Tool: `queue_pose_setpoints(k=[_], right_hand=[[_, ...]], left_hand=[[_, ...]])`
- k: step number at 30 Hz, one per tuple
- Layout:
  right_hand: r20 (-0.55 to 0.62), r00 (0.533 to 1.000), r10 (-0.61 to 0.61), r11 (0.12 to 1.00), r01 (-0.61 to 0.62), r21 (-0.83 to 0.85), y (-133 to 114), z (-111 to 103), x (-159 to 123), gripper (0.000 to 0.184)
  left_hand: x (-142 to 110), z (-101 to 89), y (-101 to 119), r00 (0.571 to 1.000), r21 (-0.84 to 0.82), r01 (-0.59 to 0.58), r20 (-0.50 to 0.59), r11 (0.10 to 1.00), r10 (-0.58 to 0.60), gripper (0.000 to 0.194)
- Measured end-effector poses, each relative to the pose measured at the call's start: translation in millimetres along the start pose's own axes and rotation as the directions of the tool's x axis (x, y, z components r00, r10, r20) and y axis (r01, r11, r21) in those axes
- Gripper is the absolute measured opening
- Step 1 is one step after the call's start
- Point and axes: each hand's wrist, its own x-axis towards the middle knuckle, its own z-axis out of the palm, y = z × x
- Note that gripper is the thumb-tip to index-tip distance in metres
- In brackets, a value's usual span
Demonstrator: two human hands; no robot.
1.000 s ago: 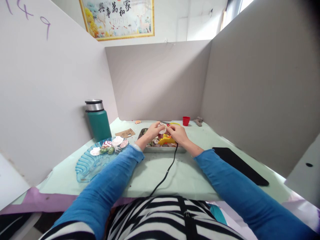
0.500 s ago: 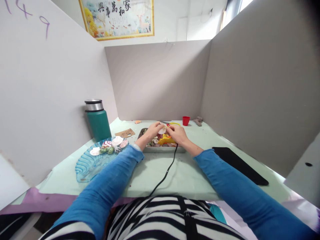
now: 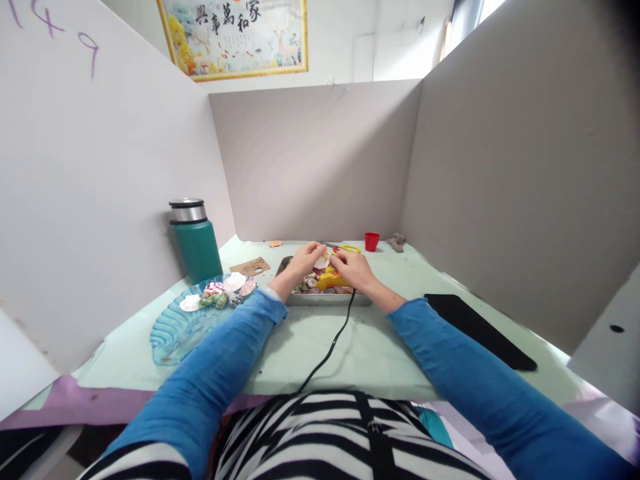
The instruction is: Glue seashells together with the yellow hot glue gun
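Note:
My two hands meet over a metal tray (image 3: 325,299) filled with small shells and stones. In my left hand (image 3: 305,261), the thumb and fingers are pinched at a white shell (image 3: 321,262), which sits between the hands. My right hand (image 3: 353,268) is also closed, its fingertips pressed together near the shell's right side; what they hold is too small to make out. Below the right hand a yellow glue gun (image 3: 333,279) lies in the tray, its black cord (image 3: 334,343) running toward my body. Behind the hands rests a pair of yellow-handled scissors (image 3: 350,249).
Left stands a blue shell-shaped plate (image 3: 175,337) bearing several shells, beside a green bottle (image 3: 197,247). A brown card (image 3: 251,266), a red cup (image 3: 371,242) and a grey piece (image 3: 397,243) lie farther back. A black flat panel (image 3: 475,327) is at right. Partitions surround the table.
Both hands have shifted very slightly, and the white shell between them has tilted and moved a little left. The glue gun and tray stay put.

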Motion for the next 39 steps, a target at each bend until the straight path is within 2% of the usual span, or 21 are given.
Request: queue_pose_setpoints(k=[6,14,19,39], right_hand=[[-0.013,1.000,0.012,1.000,-0.011,0.027,1.9,0.1,0.4,0.033],[-0.041,0.999,0.011,0.999,-0.008,0.052,3.2,1.0,0.5,0.032],[-0.050,0.999,0.011,0.996,-0.007,0.084,2.4,2.1,0.2,0.029],[-0.007,1.000,-0.014,0.999,0.014,0.052,-0.9,1.1,-1.3,0.023]], left_hand=[[-1.7,-1.6,0.6,0.998,-0.027,-0.003,0.058,1.000,0.004,0.028],[1.4,-3.5,-4.5,0.999,-0.019,-0.034,0.028,0.999,0.035,0.025],[2.6,-3.5,-5.8,0.995,-0.038,-0.077,0.066,0.996,0.080,0.027],[0.1,-4.5,-2.7,0.990,-0.027,-0.029,0.135,0.999,0.033,0.028]])
